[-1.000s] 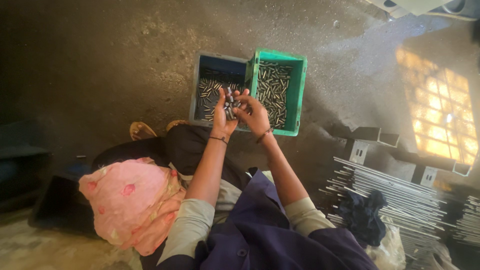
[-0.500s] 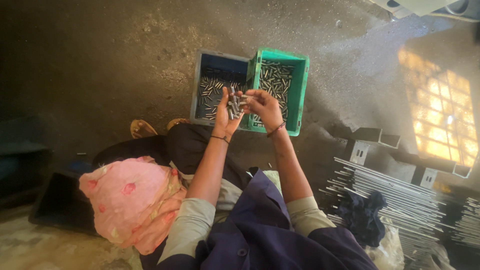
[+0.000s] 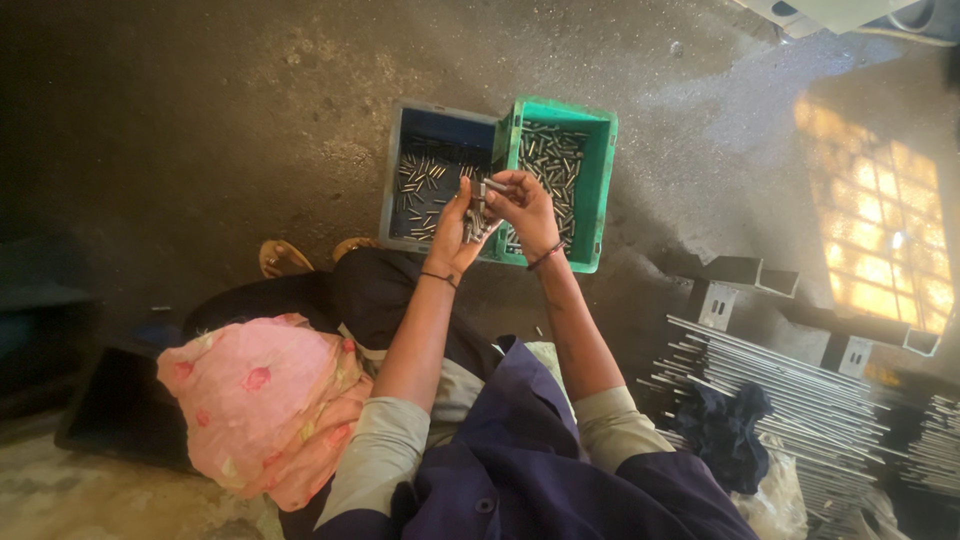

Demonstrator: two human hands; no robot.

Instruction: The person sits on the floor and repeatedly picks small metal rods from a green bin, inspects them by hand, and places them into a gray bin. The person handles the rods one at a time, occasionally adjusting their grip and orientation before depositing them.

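Since a moment ago my hands have barely shifted; they stay raised together over the two crates, and my right hand (image 3: 525, 205) has drawn a little closer to my left hand (image 3: 452, 232); my left hand is curled narrowly around a small bundle of metal pins (image 3: 476, 218), fingers closed on them with the pin ends sticking up past my fingertips; my right hand touches the top of that same bundle, its fingers pinched on one pin at the upper end, so both hands grip the pins between them; the bundle hangs just above the inner edges of the crates, where the two meet; the blue crate (image 3: 400, 170) sits on the floor (image 3: 200, 120) to the left, with loose pins scattered thinly across its bottom; the green crate (image 3: 606, 190) stands touching it on the right, more thickly filled with the same short pins; a dark band circles each of my wrists; my knees are folded below, a pink flowered cloth (image 3: 265, 400) lying over my left leg; on my right, a stack of long metal rods (image 3: 790, 390) lies on the floor, with a dark rag (image 3: 725, 430) on its near end; sunlight falls in a barred patch further right.
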